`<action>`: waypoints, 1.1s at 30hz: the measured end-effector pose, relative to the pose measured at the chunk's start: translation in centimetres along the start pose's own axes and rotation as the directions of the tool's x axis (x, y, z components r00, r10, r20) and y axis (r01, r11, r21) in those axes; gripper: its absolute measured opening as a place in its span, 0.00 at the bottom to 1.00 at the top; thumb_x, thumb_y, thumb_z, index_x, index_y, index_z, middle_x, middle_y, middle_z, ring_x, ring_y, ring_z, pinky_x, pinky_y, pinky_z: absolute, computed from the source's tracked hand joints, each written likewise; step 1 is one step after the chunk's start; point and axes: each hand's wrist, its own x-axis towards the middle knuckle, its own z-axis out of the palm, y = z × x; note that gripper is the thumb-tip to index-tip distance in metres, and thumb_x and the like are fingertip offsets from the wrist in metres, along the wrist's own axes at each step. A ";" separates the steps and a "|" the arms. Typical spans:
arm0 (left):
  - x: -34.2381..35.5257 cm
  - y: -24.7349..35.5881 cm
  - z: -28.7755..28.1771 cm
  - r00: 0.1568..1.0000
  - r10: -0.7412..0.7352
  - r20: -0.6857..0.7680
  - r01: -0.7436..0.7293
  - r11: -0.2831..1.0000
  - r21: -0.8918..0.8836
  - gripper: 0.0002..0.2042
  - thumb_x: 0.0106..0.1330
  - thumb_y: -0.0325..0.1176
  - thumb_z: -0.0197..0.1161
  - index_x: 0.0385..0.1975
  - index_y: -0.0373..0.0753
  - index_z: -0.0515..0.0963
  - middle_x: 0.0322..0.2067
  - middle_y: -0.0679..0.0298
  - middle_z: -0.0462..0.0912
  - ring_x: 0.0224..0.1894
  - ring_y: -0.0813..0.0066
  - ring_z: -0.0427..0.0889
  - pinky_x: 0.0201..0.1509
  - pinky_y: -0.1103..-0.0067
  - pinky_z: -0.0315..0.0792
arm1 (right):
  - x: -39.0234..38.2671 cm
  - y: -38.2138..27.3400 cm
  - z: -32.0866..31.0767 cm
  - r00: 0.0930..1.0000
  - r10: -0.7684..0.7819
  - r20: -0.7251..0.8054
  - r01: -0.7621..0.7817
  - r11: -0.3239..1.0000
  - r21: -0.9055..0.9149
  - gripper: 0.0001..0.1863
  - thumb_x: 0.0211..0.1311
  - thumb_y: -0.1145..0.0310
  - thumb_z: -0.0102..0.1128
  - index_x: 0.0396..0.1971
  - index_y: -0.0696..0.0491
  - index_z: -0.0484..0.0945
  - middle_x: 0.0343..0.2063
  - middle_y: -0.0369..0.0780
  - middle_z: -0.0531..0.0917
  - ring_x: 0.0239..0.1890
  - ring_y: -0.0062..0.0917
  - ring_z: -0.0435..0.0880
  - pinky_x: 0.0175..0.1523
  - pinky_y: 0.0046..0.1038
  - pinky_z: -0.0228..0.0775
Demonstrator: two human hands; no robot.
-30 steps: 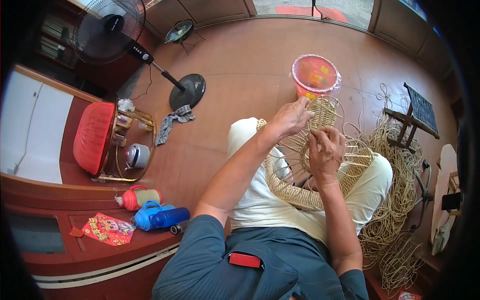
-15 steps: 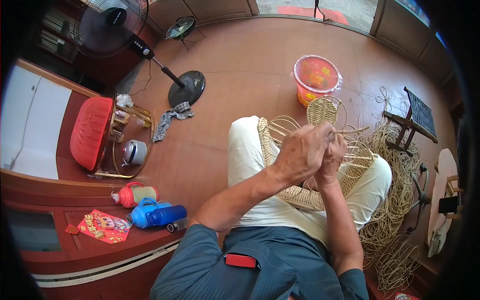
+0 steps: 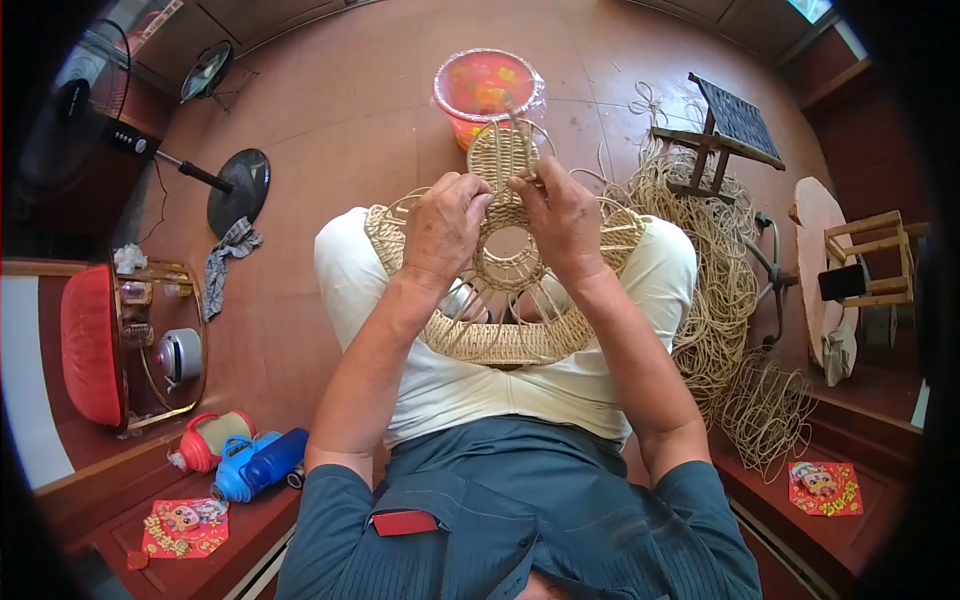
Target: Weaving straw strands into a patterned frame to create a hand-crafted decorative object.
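A basket-like piece of woven straw cord (image 3: 470,342) rests across my lap, with a wide woven band, a small ring at its middle and thin spokes. From the ring a rounded, tightly woven lobe (image 3: 497,158) points away from me. My left hand (image 3: 447,222) is closed, fingertips pinching the piece at the lobe's left side. On the right side, my right hand (image 3: 563,215) pinches a strand of cord by the lobe's edge. A blurred cord end (image 3: 514,112) stands up above the lobe. Fingers hide the exact points of grip.
Beyond the lobe stands a red plastic-lined bucket (image 3: 490,82). A large heap of loose cord (image 3: 700,270) lies right of my knee, near a small folding stool (image 3: 715,135). Left are a standing fan (image 3: 238,190), a red-covered rack (image 3: 90,345) and several bottles (image 3: 275,457).
My hands, earlier bunched together around a cord above the piece, have moved apart to either side of the lobe. The view has turned, so the surroundings appear further left.
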 end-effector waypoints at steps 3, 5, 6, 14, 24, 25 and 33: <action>0.1 -0.1 0.9 1.000 0.012 -0.026 -0.010 0.998 0.062 0.06 0.73 0.32 0.68 0.40 0.37 0.85 0.32 0.53 0.88 0.37 0.51 0.90 0.46 0.62 0.81 | 0.9 -0.1 -0.3 0.983 -0.183 -0.028 0.179 0.978 -0.106 0.10 0.71 0.64 0.73 0.40 0.52 0.81 0.31 0.42 0.88 0.31 0.40 0.89 0.36 0.39 0.79; 0.2 0.3 1.3 0.999 -0.002 -0.035 0.006 0.995 0.096 0.06 0.73 0.33 0.68 0.40 0.38 0.85 0.32 0.52 0.88 0.38 0.49 0.90 0.45 0.59 0.81 | 1.8 -0.1 -0.4 0.964 -0.263 0.045 0.267 0.947 -0.181 0.09 0.69 0.66 0.71 0.41 0.50 0.79 0.38 0.40 0.85 0.39 0.41 0.89 0.40 0.43 0.80; 0.4 0.6 1.5 0.997 -0.068 -0.033 0.072 0.988 0.140 0.06 0.74 0.35 0.68 0.41 0.39 0.85 0.32 0.51 0.89 0.38 0.46 0.89 0.45 0.58 0.80 | 2.2 -0.2 -0.2 0.965 -0.260 0.039 0.262 0.948 -0.183 0.09 0.69 0.66 0.71 0.41 0.50 0.79 0.38 0.40 0.85 0.39 0.41 0.89 0.40 0.43 0.80; 1.2 1.8 1.2 0.975 -0.222 0.022 0.217 0.966 0.138 0.09 0.77 0.37 0.61 0.45 0.42 0.87 0.36 0.45 0.89 0.42 0.38 0.88 0.47 0.52 0.80 | 3.7 0.4 0.8 0.959 -0.236 0.158 0.272 0.925 -0.266 0.09 0.71 0.61 0.69 0.44 0.47 0.81 0.39 0.38 0.86 0.40 0.41 0.91 0.42 0.43 0.83; 0.9 0.0 0.9 0.982 -0.120 0.145 0.124 0.992 -0.018 0.12 0.78 0.32 0.58 0.50 0.35 0.87 0.36 0.54 0.90 0.36 0.54 0.89 0.44 0.62 0.81 | 3.2 1.0 0.0 0.974 -0.205 0.098 0.212 0.975 -0.065 0.06 0.73 0.68 0.65 0.45 0.51 0.81 0.38 0.43 0.86 0.37 0.42 0.89 0.43 0.43 0.80; 0.9 -0.1 0.9 0.938 -0.257 0.234 0.299 0.939 -0.167 0.12 0.79 0.31 0.58 0.50 0.33 0.87 0.34 0.60 0.90 0.31 0.65 0.88 0.39 0.67 0.81 | 3.2 1.1 -0.2 0.971 -0.223 0.085 0.227 0.973 -0.041 0.07 0.72 0.70 0.64 0.47 0.52 0.81 0.37 0.43 0.85 0.37 0.41 0.88 0.43 0.42 0.80; 1.3 1.1 -0.6 0.742 -0.389 0.545 0.652 0.609 -0.453 0.14 0.83 0.31 0.55 0.62 0.34 0.78 0.25 0.72 0.77 0.17 0.87 0.68 0.19 0.82 0.63 | 3.1 1.0 -1.2 0.975 -0.167 0.146 0.175 0.984 -0.039 0.12 0.69 0.71 0.66 0.50 0.54 0.81 0.33 0.41 0.82 0.34 0.36 0.85 0.44 0.39 0.79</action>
